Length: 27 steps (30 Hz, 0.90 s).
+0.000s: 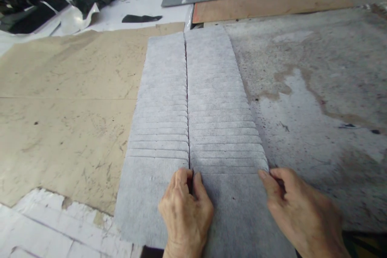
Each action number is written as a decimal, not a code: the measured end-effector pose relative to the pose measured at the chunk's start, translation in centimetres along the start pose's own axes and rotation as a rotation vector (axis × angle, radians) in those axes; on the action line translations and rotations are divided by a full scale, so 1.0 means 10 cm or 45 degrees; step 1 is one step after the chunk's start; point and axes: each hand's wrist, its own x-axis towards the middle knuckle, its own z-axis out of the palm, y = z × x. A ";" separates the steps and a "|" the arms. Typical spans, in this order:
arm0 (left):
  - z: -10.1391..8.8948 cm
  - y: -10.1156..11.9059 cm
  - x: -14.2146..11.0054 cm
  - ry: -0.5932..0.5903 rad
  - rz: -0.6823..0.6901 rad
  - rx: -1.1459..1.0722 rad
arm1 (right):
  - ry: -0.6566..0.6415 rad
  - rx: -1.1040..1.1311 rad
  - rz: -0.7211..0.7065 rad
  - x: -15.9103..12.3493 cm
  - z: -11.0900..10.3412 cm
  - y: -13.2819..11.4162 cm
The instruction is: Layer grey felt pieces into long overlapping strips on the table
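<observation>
Your left hand (pixel 185 215) is closest, and it sits right on the thin dark slit (pixel 187 109) between two gray felt strips (pixel 211 68). Its fingers and thumb press in from both sides of the slit and seem to pinch the felt edges there. Your right hand (pixel 299 205) is out on the far right edge of the right strip. Its fingers are bent over that edge, but you cannot tell if they really pinch the felt, because part of the grip is hidden.

The strips lie flat, side by side, and their long sides run straight away from you. Your hands are at the near end, so the far end is a long way up from both of them. Your left hand is nearer the slit. Thin ridges (pixel 223 129) go across the strips. A tan board (pixel 66 109) lies on the left, and a stained gray board (pixel 305 64) lies on the right.
</observation>
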 end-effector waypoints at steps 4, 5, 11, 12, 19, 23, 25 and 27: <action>0.04 -0.01 -0.02 0.167 0.002 -0.088 | 0.057 0.016 0.020 -0.05 0.04 0.03; 0.05 -0.01 -0.03 0.194 -0.001 -0.089 | 0.089 0.031 0.009 -0.05 0.04 0.04; 0.06 0.02 -0.04 0.236 -0.041 -0.088 | 0.163 0.037 -0.246 0.03 -0.04 0.08; 0.06 0.01 -0.04 0.237 -0.045 -0.093 | 0.154 0.059 -0.278 0.05 -0.05 0.08; 0.06 0.00 -0.02 0.252 0.020 -0.080 | 0.124 0.206 -0.555 0.17 -0.02 0.19; 0.06 0.00 -0.02 0.257 0.051 -0.066 | 0.046 0.284 -0.637 0.27 -0.02 0.25; 0.06 0.00 -0.02 0.239 0.047 -0.058 | -0.004 0.332 -0.669 0.32 -0.02 0.28; 0.07 -0.01 -0.02 0.220 0.025 -0.048 | -0.039 0.389 -0.683 0.36 -0.02 0.29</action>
